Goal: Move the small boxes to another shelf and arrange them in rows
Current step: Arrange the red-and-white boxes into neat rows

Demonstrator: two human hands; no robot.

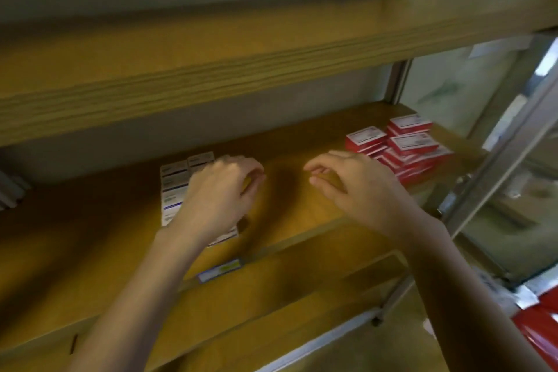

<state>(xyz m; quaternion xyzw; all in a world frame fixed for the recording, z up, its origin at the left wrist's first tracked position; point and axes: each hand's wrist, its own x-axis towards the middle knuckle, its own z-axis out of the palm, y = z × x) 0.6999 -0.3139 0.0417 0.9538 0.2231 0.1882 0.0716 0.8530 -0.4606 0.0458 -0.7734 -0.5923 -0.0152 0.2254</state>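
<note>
1. Small white cardboard boxes (175, 187) sit in rows, left of centre on the brown wooden shelf (90, 220). A loose pile of small red boxes (404, 148) sits at the right end.
2. Left hand (222, 190) covers the white rows, fingers curled; can't tell if it grips one.
3. Right hand (353, 187) hovers empty, fingers loosely bent, near the red pile.
4. Suggest: pinch one red box by its long sides, seat it flush against the rows.
</note>
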